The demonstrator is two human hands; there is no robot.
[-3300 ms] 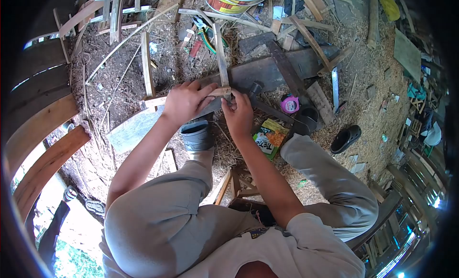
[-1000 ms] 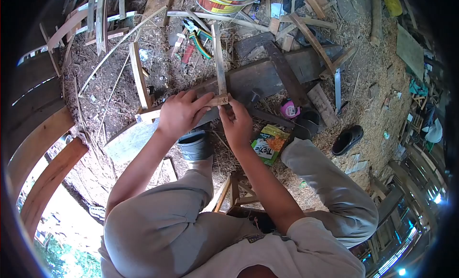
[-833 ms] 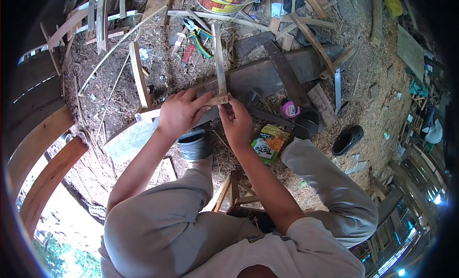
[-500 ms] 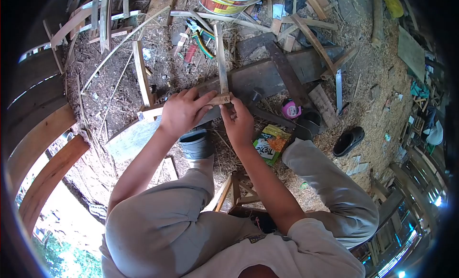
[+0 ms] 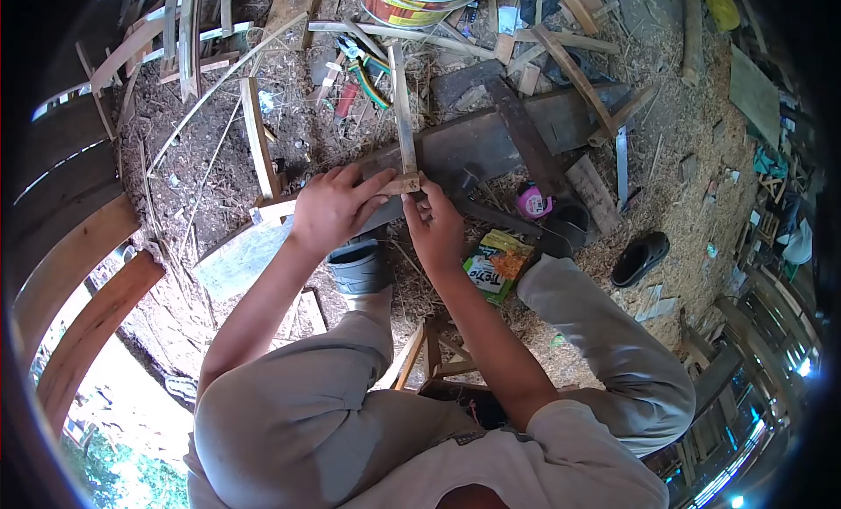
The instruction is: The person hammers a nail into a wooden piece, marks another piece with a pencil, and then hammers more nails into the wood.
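Note:
A U-shaped frame of thin wooden strips lies over a grey board [image 5: 491,150], its two uprights pointing away from me. My left hand [image 5: 328,204] is closed over the crosspiece of the wooden frame [image 5: 403,115], thumb and fingers along the strip. At the right corner joint, my right hand [image 5: 435,222] pinches the strip's end between its fingertips. Whether a small nail sits in those fingers is hidden. Just right of that hand lies what looks like a hammer [image 5: 470,173], its dark head toward the frame.
Green-handled pliers [image 5: 366,75] and a red-handled tool [image 5: 347,99] lie beyond the frame. A pink tape measure [image 5: 533,201], a snack packet [image 5: 496,265] and a black clog [image 5: 639,258] are to the right. A bucket [image 5: 420,3] stands at the back. Wood scraps litter the ground.
The frame and both hands stay nearly in place. The view has shifted very slightly, and my right fingers have moved a little at the corner joint.

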